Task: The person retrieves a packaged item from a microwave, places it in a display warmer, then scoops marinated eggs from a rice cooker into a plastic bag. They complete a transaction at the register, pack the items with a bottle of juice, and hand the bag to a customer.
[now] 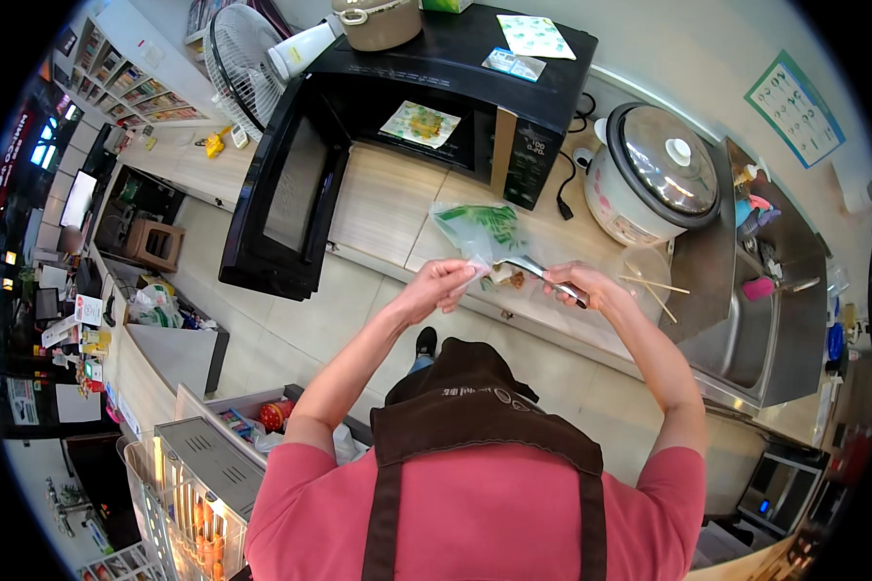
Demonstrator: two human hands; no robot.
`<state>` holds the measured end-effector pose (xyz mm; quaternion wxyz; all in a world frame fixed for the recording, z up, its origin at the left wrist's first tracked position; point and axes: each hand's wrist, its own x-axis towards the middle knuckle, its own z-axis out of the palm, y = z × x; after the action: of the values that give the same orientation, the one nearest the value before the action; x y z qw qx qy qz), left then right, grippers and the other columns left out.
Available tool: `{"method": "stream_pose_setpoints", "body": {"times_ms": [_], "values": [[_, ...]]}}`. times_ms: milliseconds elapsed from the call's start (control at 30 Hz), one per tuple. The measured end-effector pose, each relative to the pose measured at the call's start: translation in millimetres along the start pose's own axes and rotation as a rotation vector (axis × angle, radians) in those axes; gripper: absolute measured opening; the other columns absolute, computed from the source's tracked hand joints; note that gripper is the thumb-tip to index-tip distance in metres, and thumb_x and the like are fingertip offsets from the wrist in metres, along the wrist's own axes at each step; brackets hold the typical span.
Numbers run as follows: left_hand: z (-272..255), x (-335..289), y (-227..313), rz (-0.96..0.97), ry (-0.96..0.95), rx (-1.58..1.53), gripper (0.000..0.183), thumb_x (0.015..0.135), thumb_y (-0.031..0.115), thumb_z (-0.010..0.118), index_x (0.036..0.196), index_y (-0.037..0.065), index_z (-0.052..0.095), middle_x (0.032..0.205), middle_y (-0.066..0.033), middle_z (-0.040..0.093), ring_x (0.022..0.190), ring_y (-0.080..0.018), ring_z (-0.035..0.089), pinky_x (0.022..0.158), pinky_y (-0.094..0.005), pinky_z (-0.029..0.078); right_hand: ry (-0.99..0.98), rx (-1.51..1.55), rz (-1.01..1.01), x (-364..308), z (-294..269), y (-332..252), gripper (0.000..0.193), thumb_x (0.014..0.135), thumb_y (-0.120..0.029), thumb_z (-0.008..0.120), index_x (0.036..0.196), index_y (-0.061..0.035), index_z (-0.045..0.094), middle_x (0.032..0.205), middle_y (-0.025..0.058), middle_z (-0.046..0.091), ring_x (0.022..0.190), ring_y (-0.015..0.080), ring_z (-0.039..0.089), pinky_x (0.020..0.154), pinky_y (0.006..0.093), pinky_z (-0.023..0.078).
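Holding a clear plastic bag (477, 232) with green print up above the table (397, 208), both hands work at chest height in front of the person. Left hand (443, 284): fingers pinched together on the bag's lower left corner — grip narrow, closed on the plastic. Right hand (574, 284): fist closed around the handle of metal scissors (533, 267); the blades point left toward the bag's lower edge and lie just beside the left fingertips. Whether the blades touch the plastic cannot be told. Something small and brownish shows at the bag's bottom, between the two hands.

Surroundings: black microwave (426, 107) at the back of the table, door (286, 194) swung fully open to the left, a packet (420, 124) with green and yellow print lying inside. White rice cooker (649, 174) with a glass lid to the right of the microwave. Clear bowl (646, 274) with wooden chopsticks (655, 289) just beside the right hand — steel sink (775, 329) further right. White fan (247, 63) at upper left.
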<state>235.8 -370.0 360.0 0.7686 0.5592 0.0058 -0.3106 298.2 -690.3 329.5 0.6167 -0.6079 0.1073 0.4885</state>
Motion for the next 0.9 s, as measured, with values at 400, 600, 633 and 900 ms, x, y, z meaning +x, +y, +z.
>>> {"method": "stream_pose_setpoints", "body": {"times_ms": [400,600,633,900], "values": [[35.3,-21.7,31.7,0.451,0.154,-0.306,0.037,0.096,0.013,0.055,0.129,-0.004,0.05,0.097,-0.004,0.058,0.091,-0.0148,0.057,0.091,-0.0368,0.046,0.135,-0.713,-0.206,-29.7,14.6,-36.0,0.027,0.09,-0.019,0.064,0.111,-0.0016,0.067,0.072,0.0022,0.065,0.049,0.0063,0.048,0.046,0.0236,0.039],[64.0,-43.1,29.3,0.622,0.255,-0.217,0.054,0.09,0.014,0.061,0.137,-0.005,0.041,0.107,-0.0062,0.056,0.097,-0.0177,0.055,0.095,-0.038,0.044,0.041,-0.784,-0.348,-80.1,16.6,-40.9,0.032,0.09,-0.021,0.065,0.115,-0.0015,0.065,0.074,0.0016,0.064,0.053,0.0078,0.049,0.05,0.0265,0.041],[67.3,-50.7,30.2,0.624,0.281,-0.207,0.054,0.09,0.012,0.06,0.137,-0.005,0.041,0.108,-0.0061,0.056,0.097,-0.0168,0.055,0.095,-0.0369,0.044,0.013,-0.774,-0.353,-88.5,18.6,-41.5,0.034,0.09,-0.022,0.065,0.118,-0.0017,0.064,0.075,0.0015,0.064,0.054,0.0075,0.049,0.05,0.0264,0.041],[60.6,-141.0,21.2,0.735,0.569,-0.273,0.057,0.087,0.011,0.062,0.137,-0.006,0.041,0.106,-0.0051,0.057,0.094,-0.0153,0.056,0.094,-0.0321,0.044,-0.279,-0.203,-0.323,-88.2,-14.4,8.7,0.041,0.091,-0.022,0.066,0.124,0.0011,0.059,0.08,0.0025,0.064,0.056,0.0054,0.049,0.049,0.022,0.039]]}}
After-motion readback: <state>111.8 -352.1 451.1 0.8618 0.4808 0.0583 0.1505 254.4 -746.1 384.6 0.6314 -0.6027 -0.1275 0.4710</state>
